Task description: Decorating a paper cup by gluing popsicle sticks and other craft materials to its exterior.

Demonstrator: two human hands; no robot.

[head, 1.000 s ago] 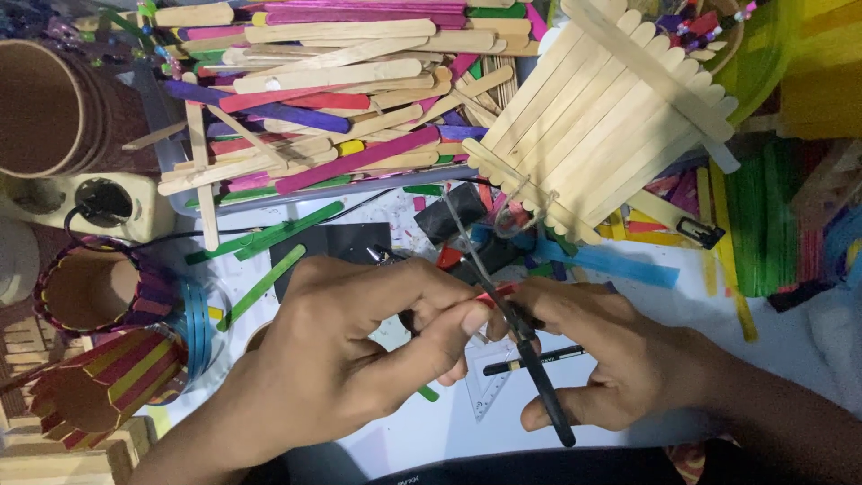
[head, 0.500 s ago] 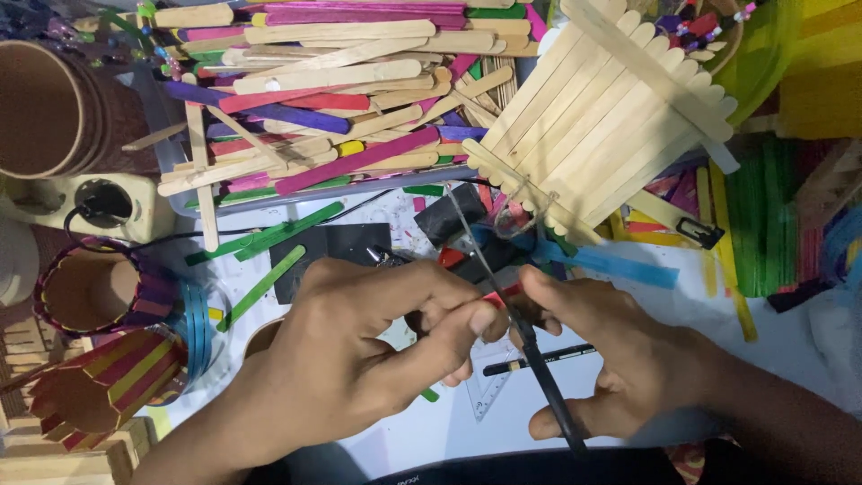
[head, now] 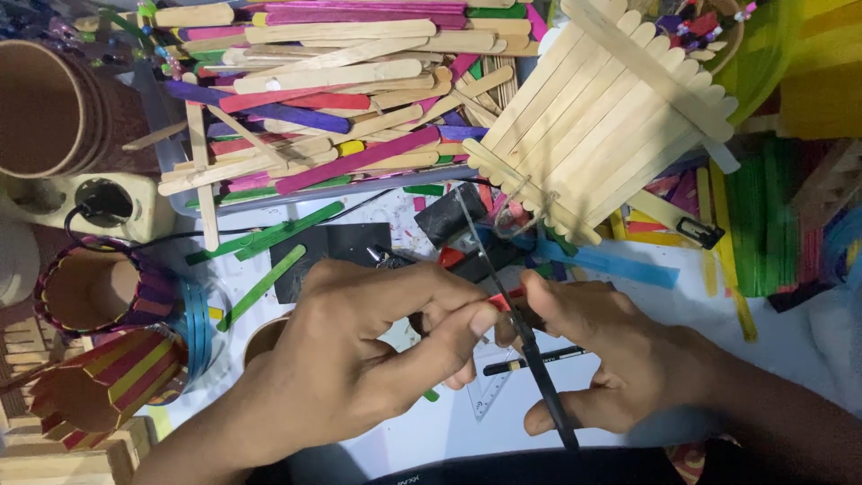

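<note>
My left hand [head: 359, 359] pinches a small red piece of craft stick [head: 504, 302] between thumb and forefinger at the middle of the view. My right hand [head: 620, 359] grips black-handled scissors [head: 532, 352]. Their thin blades point up and away toward a black object [head: 449, 216], and the handle end hangs near the bottom edge. The red piece sits right at the blades, and the fingertips of both hands almost touch there.
A heap of plain and coloured craft sticks [head: 341, 81] fills a tray at the back. A panel of glued plain sticks [head: 611, 117] lies at its right. Paper cups [head: 45, 108], a power strip [head: 99, 202] and stick-covered cups [head: 108, 386] crowd the left. Green sticks [head: 287, 229], a pen [head: 539, 361] and a clear set square [head: 489, 395] lie on the white sheet.
My left thumb and forefinger have closed in on the red piece at the scissor blades, and my right hand has drawn slightly nearer. Everything else is still.
</note>
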